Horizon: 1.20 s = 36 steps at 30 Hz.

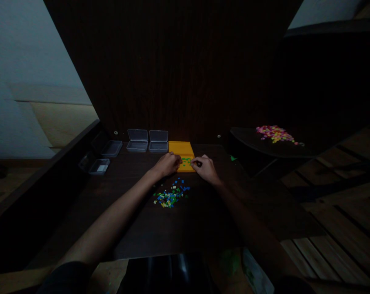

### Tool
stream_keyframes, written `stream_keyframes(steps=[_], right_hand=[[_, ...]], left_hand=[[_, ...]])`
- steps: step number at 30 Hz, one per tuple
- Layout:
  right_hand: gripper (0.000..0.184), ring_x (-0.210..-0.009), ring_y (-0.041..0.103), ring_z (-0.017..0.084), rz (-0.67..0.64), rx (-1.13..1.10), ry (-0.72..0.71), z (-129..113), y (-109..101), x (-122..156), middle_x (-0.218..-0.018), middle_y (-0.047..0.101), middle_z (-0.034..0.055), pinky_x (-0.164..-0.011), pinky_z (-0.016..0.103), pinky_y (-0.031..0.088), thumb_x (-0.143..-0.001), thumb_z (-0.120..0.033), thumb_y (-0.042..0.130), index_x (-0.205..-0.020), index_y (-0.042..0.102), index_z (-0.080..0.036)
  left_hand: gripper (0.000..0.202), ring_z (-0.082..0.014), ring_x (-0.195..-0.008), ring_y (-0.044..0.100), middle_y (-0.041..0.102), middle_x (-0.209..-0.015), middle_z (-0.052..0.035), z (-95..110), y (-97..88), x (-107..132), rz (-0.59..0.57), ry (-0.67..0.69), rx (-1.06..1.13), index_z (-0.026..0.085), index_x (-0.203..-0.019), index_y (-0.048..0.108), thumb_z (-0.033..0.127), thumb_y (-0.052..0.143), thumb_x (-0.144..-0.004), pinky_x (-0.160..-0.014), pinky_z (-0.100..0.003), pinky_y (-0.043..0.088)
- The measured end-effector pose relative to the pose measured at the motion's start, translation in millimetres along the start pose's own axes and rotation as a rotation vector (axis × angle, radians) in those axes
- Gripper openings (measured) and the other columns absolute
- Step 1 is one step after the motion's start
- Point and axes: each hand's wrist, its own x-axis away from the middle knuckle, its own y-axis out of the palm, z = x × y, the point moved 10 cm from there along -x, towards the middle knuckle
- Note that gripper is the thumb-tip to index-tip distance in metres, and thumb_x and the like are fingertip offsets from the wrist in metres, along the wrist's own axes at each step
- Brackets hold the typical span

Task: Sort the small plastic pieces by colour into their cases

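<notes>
A yellow box (180, 148) with its lid raised stands toward the back of the dark table, several small green pieces (186, 160) lying inside. At its left side is my left hand (169, 164), fingers curled at the box's edge; whatever they hold, if anything, is hidden. My right hand (205, 168) reaches in from the right, thumb and forefinger pinched together over the box's right edge. Anything in that pinch is too small to make out. Nearer to me lies a loose pile of small blue, green, white and yellow building bricks (170, 198).
Clear plastic boxes with open lids stand at the back left, among them one box (137, 145) and another box (158, 146). A small box (99, 166) holds something white. Pink and yellow beads (276, 134) lie on a dark shelf at right. A green scrap (233, 158) lies nearby.
</notes>
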Motion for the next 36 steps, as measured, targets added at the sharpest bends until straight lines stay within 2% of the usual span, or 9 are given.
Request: stream_keyframes(steps=[4, 9, 15, 19, 23, 29, 32, 36], right_hand=[[0.01, -0.068, 0.052, 0.017, 0.005, 0.033, 0.012, 3, 1, -1, -0.069, 0.063, 0.0023, -0.065, 0.029, 0.044, -0.072, -0.014, 0.066, -0.075, 0.073, -0.02], [0.01, -0.069, 0.051, 0.017, 0.032, 0.06, 0.028, 6, 1, -1, -0.069, 0.062, 0.0024, -0.065, 0.029, 0.044, -0.071, -0.015, 0.067, -0.076, 0.074, -0.02], [0.011, -0.082, 0.052, 0.02, -0.014, 0.092, -0.029, -1, 4, -1, -0.08, 0.066, 0.0043, -0.076, 0.033, 0.044, -0.073, -0.012, 0.064, -0.075, 0.072, -0.02], [0.015, -0.088, 0.052, 0.021, 0.04, 0.1, -0.043, -1, -2, -1, -0.086, 0.06, 0.0061, -0.083, 0.036, 0.043, -0.076, -0.011, 0.059, -0.076, 0.072, -0.019], [0.024, -0.09, 0.05, 0.022, 0.026, 0.128, -0.047, 0, 0, -1, -0.088, 0.055, 0.0072, -0.084, 0.038, 0.043, -0.081, -0.012, 0.052, -0.073, 0.073, -0.02], [0.029, -0.093, 0.048, 0.023, -0.012, 0.158, -0.054, 0, 5, 1, -0.092, 0.053, 0.0091, -0.086, 0.039, 0.043, -0.085, -0.013, 0.047, -0.075, 0.074, -0.018], [0.027, -0.093, 0.05, 0.023, -0.006, 0.141, -0.061, -6, 2, 2, -0.092, 0.053, 0.0085, -0.087, 0.039, 0.044, -0.084, -0.012, 0.048, -0.079, 0.073, -0.019], [0.023, -0.084, 0.054, 0.02, 0.019, 0.056, -0.089, -23, -3, 6, -0.086, 0.053, 0.0071, -0.08, 0.034, 0.047, -0.082, -0.012, 0.05, -0.086, 0.072, -0.017]], left_hand=[[0.025, -0.0171, -0.077, 0.066, 0.073, -0.084, -0.0079, -4, 0.7, -2, 0.004, -0.008, 0.02, 0.012, -0.098, 0.07, 0.006, 0.058, -0.076, -0.072, -0.025, 0.051], [0.023, -0.0179, -0.08, 0.068, 0.074, -0.085, -0.0095, -3, 1.1, -4, 0.015, -0.005, 0.005, 0.01, -0.097, 0.071, 0.008, 0.059, -0.077, -0.076, -0.025, 0.051], [0.023, -0.0173, -0.082, 0.067, 0.074, -0.085, -0.008, 0, -3.1, -4, 0.026, 0.004, -0.021, 0.012, -0.095, 0.072, 0.008, 0.06, -0.076, -0.077, -0.024, 0.051], [0.023, -0.0196, -0.088, 0.065, 0.073, -0.085, -0.0082, 3, -9.2, 2, 0.032, 0.047, -0.042, 0.012, -0.099, 0.071, 0.011, 0.058, -0.08, -0.079, -0.027, 0.05], [0.023, -0.0203, -0.09, 0.062, 0.07, -0.09, -0.0094, 6, -21.7, 16, 0.078, 0.071, -0.068, 0.015, -0.101, 0.07, 0.015, 0.052, -0.085, -0.079, -0.029, 0.049], [0.029, -0.0216, -0.096, 0.058, 0.068, -0.099, -0.01, 8, -36.4, 50, 0.11, 0.102, -0.038, 0.013, -0.106, 0.066, 0.01, 0.046, -0.085, -0.086, -0.034, 0.048], [0.033, -0.0208, -0.101, 0.056, 0.066, -0.105, -0.0085, 12, -42.2, 68, 0.127, 0.134, 0.014, 0.015, -0.11, 0.064, 0.008, 0.044, -0.085, -0.091, -0.035, 0.046], [0.026, -0.0196, -0.098, 0.057, 0.066, -0.101, -0.0066, 13, -40.5, 87, 0.108, 0.132, 0.066, 0.017, -0.107, 0.064, 0.017, 0.043, -0.091, -0.091, -0.035, 0.046]])
